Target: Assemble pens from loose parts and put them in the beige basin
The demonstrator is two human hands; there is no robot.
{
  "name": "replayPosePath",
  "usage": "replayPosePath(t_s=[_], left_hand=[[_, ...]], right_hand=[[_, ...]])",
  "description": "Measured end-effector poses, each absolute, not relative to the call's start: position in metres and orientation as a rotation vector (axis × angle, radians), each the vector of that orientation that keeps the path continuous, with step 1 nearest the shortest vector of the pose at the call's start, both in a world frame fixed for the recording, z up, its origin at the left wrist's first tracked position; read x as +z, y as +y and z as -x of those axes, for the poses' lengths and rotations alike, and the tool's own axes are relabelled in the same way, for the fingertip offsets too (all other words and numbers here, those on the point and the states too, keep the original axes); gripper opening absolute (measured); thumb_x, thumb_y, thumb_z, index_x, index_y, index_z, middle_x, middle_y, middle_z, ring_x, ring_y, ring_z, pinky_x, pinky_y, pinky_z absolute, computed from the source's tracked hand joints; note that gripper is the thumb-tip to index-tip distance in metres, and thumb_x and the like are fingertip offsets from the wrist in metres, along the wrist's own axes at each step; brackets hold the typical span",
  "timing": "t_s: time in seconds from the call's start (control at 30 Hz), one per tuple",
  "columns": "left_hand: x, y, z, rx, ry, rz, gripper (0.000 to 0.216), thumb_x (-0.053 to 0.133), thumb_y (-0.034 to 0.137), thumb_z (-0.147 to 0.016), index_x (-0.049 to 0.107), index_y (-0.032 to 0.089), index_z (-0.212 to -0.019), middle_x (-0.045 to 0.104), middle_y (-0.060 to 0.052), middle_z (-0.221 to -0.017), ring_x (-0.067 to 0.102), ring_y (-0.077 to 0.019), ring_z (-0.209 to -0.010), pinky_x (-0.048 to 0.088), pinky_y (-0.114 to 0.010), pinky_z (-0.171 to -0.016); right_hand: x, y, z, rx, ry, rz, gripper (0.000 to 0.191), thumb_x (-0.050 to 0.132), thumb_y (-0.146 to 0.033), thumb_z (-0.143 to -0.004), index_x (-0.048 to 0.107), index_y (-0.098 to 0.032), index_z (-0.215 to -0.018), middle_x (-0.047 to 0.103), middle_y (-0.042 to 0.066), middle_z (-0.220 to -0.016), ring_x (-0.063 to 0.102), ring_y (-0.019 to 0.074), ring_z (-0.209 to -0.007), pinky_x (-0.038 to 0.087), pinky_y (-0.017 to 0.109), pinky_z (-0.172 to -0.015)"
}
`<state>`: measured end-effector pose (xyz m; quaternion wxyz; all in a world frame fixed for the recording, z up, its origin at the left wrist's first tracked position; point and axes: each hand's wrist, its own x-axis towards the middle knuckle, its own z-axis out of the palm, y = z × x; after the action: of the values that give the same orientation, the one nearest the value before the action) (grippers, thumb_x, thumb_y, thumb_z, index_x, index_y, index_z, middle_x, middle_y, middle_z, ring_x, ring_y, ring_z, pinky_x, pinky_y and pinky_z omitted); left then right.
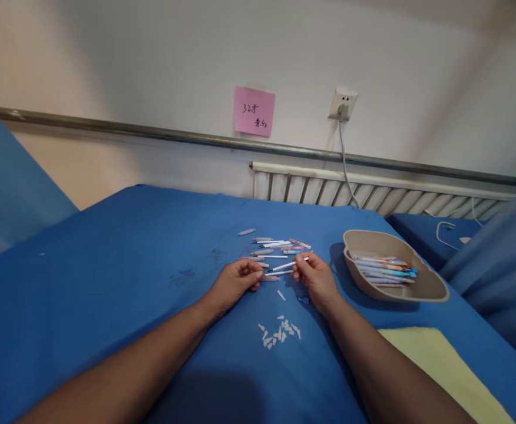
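Note:
My left hand (237, 282) rests on the blue cloth with its fingers curled, pinching a small pen barrel piece (270, 278) at the fingertips. My right hand (315, 277) is closed on a thin white pen refill (290, 264) that slants up to the right. Just beyond both hands lies a loose scatter of pen parts (275, 247), barrels and white refills. A small heap of white pen tips (280, 333) lies on the cloth between my forearms.
A beige oval tray (430, 288) holding several assembled pens (386, 270) stands to the right. A yellow cloth (443, 365) lies at the lower right. Behind the blue-covered table (108, 282) are a radiator (373, 197), a wall socket with cable and a pink note.

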<state>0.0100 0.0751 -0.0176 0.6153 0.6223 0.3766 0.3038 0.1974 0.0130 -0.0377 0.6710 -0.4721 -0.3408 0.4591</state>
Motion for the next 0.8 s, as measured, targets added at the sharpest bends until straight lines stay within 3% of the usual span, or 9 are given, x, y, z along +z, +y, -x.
replayPosePath(t_s=[0.57, 0.8], left_hand=[[-0.012, 0.068, -0.011, 0.736, 0.83, -1.455, 0.034, 0.069, 0.042, -0.067, 0.061, 0.013, -0.085, 0.064, -0.001, -0.067, 0.055, -0.0088, -0.051, 0.045, -0.021, -0.051], [-0.012, 0.08, -0.007, 0.842, 0.836, -1.412, 0.042, 0.057, 0.05, -0.077, 0.06, 0.012, -0.096, 0.066, -0.006, -0.077, 0.056, -0.0108, -0.054, 0.046, -0.023, -0.05]], right_hand=[[-0.041, 0.013, -0.192, 1.257, -0.696, 0.948, 0.029, 0.076, -0.039, -0.064, 0.061, -0.016, -0.075, 0.062, -0.001, -0.062, 0.051, 0.0062, -0.048, 0.041, 0.017, -0.047], [-0.037, 0.011, -0.203, 1.393, -0.495, 0.801, 0.023, 0.078, -0.028, -0.064, 0.061, -0.017, -0.075, 0.06, -0.003, -0.064, 0.051, 0.0057, -0.051, 0.043, 0.017, -0.047]])
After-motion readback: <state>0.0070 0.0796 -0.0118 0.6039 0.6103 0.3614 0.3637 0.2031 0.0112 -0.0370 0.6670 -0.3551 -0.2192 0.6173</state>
